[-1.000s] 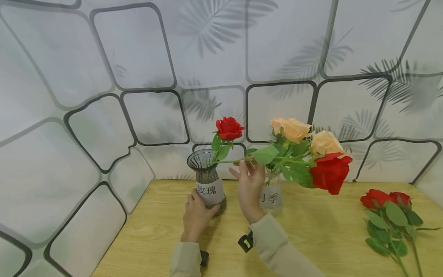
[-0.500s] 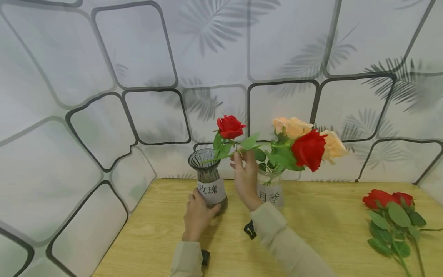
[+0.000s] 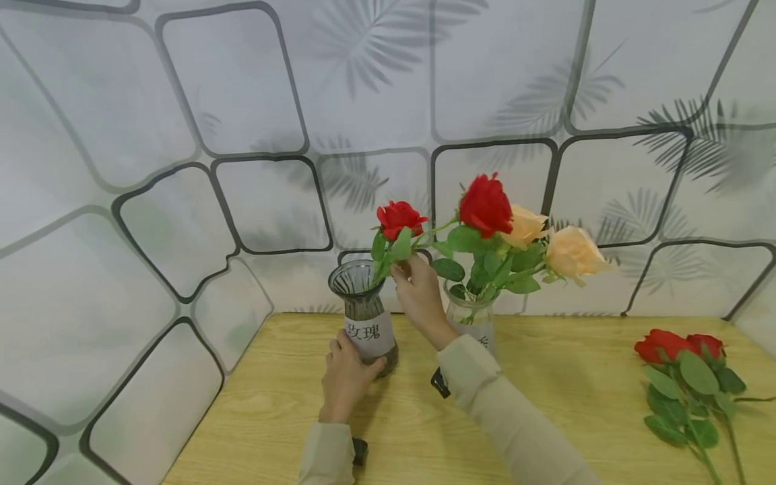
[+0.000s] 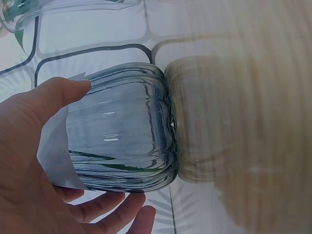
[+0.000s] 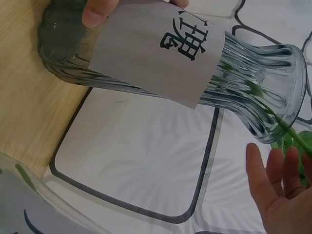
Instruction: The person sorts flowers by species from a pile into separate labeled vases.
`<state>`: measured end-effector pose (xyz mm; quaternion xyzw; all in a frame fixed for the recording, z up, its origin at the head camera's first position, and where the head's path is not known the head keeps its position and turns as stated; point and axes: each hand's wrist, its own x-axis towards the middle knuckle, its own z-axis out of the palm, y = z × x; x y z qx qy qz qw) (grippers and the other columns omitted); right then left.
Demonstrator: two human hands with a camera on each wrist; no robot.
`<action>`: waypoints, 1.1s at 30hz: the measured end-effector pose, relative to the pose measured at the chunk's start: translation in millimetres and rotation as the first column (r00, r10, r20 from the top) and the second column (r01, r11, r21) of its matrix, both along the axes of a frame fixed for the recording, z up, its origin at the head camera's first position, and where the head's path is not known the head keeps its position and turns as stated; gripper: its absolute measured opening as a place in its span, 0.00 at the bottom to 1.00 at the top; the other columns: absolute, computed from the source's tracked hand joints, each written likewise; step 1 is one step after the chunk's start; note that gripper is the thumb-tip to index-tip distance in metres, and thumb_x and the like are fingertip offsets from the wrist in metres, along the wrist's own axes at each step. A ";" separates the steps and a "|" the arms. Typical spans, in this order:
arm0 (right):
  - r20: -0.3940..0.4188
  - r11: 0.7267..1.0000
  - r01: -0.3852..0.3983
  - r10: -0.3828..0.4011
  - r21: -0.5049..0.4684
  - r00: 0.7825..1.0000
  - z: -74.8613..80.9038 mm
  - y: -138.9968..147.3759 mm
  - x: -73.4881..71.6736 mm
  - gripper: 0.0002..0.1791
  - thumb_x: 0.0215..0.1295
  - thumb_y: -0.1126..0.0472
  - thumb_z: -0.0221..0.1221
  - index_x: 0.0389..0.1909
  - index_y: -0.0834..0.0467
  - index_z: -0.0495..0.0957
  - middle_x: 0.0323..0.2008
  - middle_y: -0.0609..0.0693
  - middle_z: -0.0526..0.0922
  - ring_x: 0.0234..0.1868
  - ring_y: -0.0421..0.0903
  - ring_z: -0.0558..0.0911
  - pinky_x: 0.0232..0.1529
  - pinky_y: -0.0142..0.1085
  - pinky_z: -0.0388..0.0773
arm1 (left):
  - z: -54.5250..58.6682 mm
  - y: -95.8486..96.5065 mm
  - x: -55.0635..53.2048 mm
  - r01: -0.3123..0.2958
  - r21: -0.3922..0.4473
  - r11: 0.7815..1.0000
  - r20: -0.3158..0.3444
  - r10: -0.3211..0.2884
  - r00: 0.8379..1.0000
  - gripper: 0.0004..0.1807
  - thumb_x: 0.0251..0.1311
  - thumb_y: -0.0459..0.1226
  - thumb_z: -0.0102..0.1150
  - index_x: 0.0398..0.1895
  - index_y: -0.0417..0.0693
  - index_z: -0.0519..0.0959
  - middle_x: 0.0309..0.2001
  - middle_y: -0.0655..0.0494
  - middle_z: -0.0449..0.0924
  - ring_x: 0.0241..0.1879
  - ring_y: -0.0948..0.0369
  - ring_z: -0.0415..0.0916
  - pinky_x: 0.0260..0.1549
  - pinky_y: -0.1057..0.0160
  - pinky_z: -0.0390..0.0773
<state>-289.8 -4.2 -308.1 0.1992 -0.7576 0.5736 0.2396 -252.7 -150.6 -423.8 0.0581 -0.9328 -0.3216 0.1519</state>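
My left hand point(image 3: 348, 377) grips the lower part of a grey ribbed glass vase point(image 3: 358, 306) with a white paper label. In the left wrist view its thumb and fingers wrap the glass point(image 4: 117, 122). One red rose point(image 3: 399, 219) stands in this vase. Beside the rim, my right hand point(image 3: 421, 296) pinches the stem of another red rose point(image 3: 485, 205), whose bloom tilts up and right. In the right wrist view a green stem point(image 5: 295, 136) runs into the vase mouth; I cannot tell which rose it belongs to. The right fingertips are partly hidden by leaves.
A clear labelled glass jar point(image 3: 471, 313) with peach roses point(image 3: 572, 252) stands right of the vase, behind my right forearm. More red roses point(image 3: 667, 347) lie at the right of the wooden table point(image 3: 242, 404). A patterned curtain point(image 3: 376, 195) backs the table.
My right hand has moved left, toward the vase rim, and turned the held rose from nearly level to bloom-up. The left hand and vase have stayed put.
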 end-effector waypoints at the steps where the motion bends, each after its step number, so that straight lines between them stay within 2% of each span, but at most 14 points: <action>1: 0.009 1.000 0.006 -0.006 0.022 1.000 0.6 -0.8 -1.0 0.13 0.75 0.67 0.53 0.54 0.66 0.80 0.45 0.61 0.84 0.46 0.56 0.82 0.47 0.51 0.80 | -0.3 -0.2 0.0 -0.001 -0.001 1.000 -0.001 0.001 1.000 0.51 0.52 0.46 0.77 0.69 0.31 0.58 0.55 0.34 0.69 0.53 0.37 0.72 0.39 0.36 0.79; 5: 0.044 0.993 0.022 -0.027 0.120 0.999 0.3 -5.3 -5.4 0.09 0.72 0.66 0.57 0.46 0.65 0.83 0.44 0.59 0.85 0.45 0.55 0.83 0.47 0.50 0.79 | -1.0 -1.2 -0.2 -0.004 -0.006 1.000 -0.008 0.004 1.000 0.50 0.52 0.47 0.78 0.68 0.31 0.58 0.54 0.34 0.69 0.51 0.37 0.73 0.38 0.37 0.79; 9: 0.105 0.988 0.009 -0.026 0.156 0.994 -3.4 -8.0 -7.9 0.08 0.70 0.66 0.60 0.44 0.66 0.81 0.35 0.55 0.82 0.35 0.51 0.78 0.36 0.43 0.76 | -1.7 -2.1 -0.3 -0.007 0.001 1.000 -0.008 0.007 1.000 0.50 0.51 0.47 0.78 0.68 0.31 0.59 0.53 0.34 0.69 0.51 0.38 0.73 0.38 0.37 0.80; 13: 0.118 0.995 0.031 -0.043 0.098 0.992 -10.2 -4.5 -4.8 0.11 0.68 0.67 0.62 0.48 0.66 0.79 0.32 0.55 0.80 0.34 0.51 0.78 0.35 0.41 0.75 | -2.4 -2.1 -0.3 -0.006 0.005 1.000 0.007 0.006 1.000 0.51 0.51 0.47 0.78 0.69 0.32 0.58 0.55 0.34 0.69 0.52 0.38 0.73 0.40 0.37 0.79; 16: 0.128 0.998 0.043 -0.049 0.055 0.991 -19.6 1.4 -1.1 0.14 0.67 0.69 0.61 0.52 0.68 0.79 0.33 0.56 0.82 0.35 0.53 0.79 0.35 0.42 0.76 | -2.2 -1.6 -0.3 -0.007 0.001 1.000 0.011 0.007 1.000 0.51 0.51 0.47 0.78 0.69 0.32 0.58 0.55 0.34 0.69 0.53 0.37 0.73 0.40 0.37 0.79; 21: 0.157 0.997 0.056 -0.064 0.055 0.986 -36.8 12.7 3.1 0.11 0.66 0.70 0.59 0.48 0.68 0.79 0.36 0.58 0.83 0.34 0.53 0.82 0.34 0.43 0.79 | -1.4 -0.1 -0.9 -0.002 0.000 1.000 0.000 0.002 1.000 0.50 0.51 0.47 0.78 0.69 0.32 0.59 0.55 0.34 0.69 0.52 0.37 0.73 0.39 0.36 0.79; 24: 0.194 0.999 0.027 -0.030 0.022 0.980 -44.5 18.2 5.4 0.08 0.67 0.72 0.58 0.44 0.68 0.79 0.37 0.59 0.82 0.33 0.55 0.83 0.35 0.45 0.83 | -0.9 0.5 -0.7 -0.002 0.002 1.000 -0.006 0.002 1.000 0.50 0.51 0.47 0.78 0.68 0.33 0.59 0.54 0.35 0.69 0.51 0.38 0.73 0.38 0.36 0.79; 28: 0.277 0.998 -0.026 0.039 -0.050 0.960 -50.9 25.1 10.8 0.09 0.68 0.72 0.56 0.46 0.70 0.77 0.38 0.61 0.81 0.36 0.60 0.84 0.36 0.48 0.86 | -1.1 0.3 -0.5 -0.003 -0.002 1.000 -0.013 0.003 1.000 0.50 0.50 0.46 0.78 0.68 0.32 0.59 0.53 0.35 0.69 0.50 0.37 0.73 0.38 0.37 0.79; 33: 0.360 0.998 -0.040 0.057 -0.054 0.931 -56.1 34.6 20.6 0.09 0.69 0.71 0.58 0.47 0.70 0.78 0.41 0.61 0.81 0.38 0.61 0.84 0.32 0.45 0.86 | -0.7 -0.3 -0.1 -0.007 -0.004 1.000 -0.017 0.007 1.000 0.50 0.50 0.47 0.78 0.68 0.32 0.59 0.53 0.34 0.69 0.50 0.37 0.73 0.38 0.37 0.79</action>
